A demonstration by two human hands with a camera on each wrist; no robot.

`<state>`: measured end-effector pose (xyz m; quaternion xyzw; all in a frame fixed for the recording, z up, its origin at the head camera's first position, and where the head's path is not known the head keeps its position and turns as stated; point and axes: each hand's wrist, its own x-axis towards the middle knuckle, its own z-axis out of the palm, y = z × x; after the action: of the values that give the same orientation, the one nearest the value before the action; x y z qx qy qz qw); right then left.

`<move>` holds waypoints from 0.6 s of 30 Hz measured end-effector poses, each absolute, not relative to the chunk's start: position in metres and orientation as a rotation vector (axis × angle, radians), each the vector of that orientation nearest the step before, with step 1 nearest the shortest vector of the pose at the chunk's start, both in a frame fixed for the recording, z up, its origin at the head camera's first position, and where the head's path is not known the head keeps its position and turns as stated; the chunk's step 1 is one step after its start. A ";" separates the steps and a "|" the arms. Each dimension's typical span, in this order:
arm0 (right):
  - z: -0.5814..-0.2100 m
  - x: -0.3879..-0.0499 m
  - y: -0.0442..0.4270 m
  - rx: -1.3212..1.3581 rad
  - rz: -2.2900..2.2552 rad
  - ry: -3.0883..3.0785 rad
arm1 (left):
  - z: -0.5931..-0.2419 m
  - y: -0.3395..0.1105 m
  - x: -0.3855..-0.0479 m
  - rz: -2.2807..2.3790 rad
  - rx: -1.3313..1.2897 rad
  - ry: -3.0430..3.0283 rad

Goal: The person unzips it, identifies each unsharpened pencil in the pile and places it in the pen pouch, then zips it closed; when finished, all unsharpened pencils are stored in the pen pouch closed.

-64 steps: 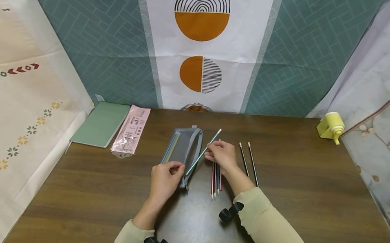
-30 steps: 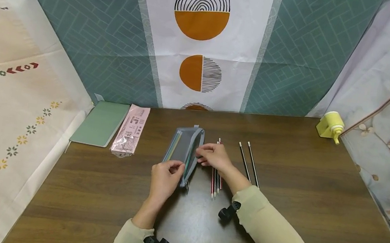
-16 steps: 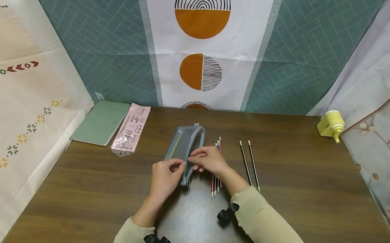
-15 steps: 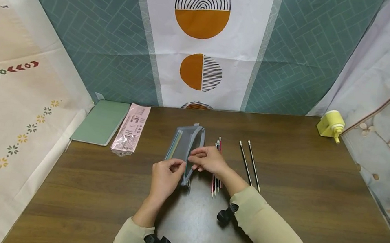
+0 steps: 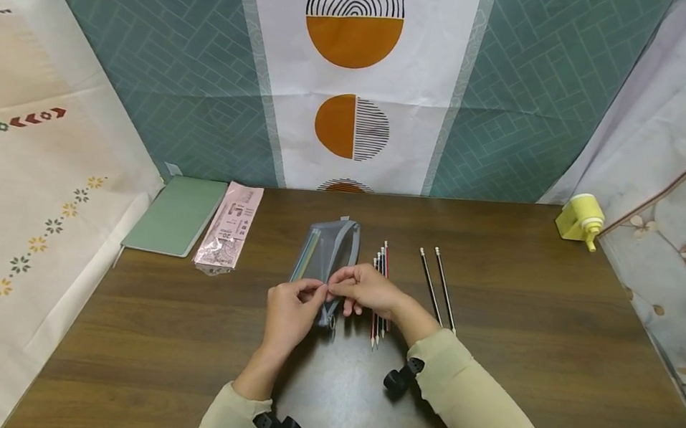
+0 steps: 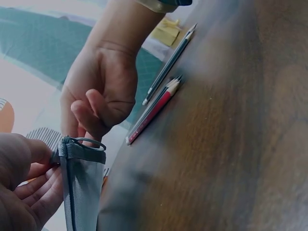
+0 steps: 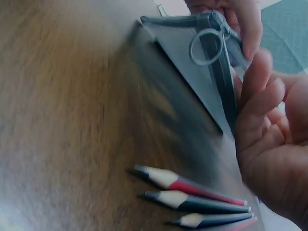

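Note:
A grey mesh pencil case with a zipped edge stands on the table, its opening facing right; coloured pencils show through the mesh. My left hand pinches the near part of its opening edge between thumb and forefinger. Fingertips of my right hand meet the left ones there, thumb and forefinger pinching the same edge. In the right wrist view, a ring zip pull hangs from the case's end, apart from the fingers. Several pencils lie just beneath the right hand, points toward me.
Two dark pencils lie farther right, partly behind the right forearm. A green notebook and a pink plastic packet lie at the back left. A yellow bottle sits at the back right corner.
The right hand held a teal pencil over the case's opening; the pencil went inside and was let go. That hand then moved left and toward me, to the edge beside the left fingertips.

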<state>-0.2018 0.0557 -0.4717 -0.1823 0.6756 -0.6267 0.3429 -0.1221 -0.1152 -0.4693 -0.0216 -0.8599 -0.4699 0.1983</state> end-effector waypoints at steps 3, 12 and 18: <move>-0.474 -0.203 0.058 -0.489 -1.641 1.696 | -0.469 -0.116 -0.123 -1.304 -0.055 -2.396; -0.473 -0.205 0.065 -0.311 -1.835 1.748 | -0.469 -0.117 -0.124 -1.277 -0.017 -2.392; -0.468 -0.209 0.082 -0.160 -1.993 1.885 | -0.471 -0.118 -0.125 -1.249 0.028 -2.396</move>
<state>-0.2091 0.0818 -0.4683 -0.0572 0.6727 -0.7112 0.1957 -0.1246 -0.1184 -0.4708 0.0103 -0.8654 -0.4510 0.2182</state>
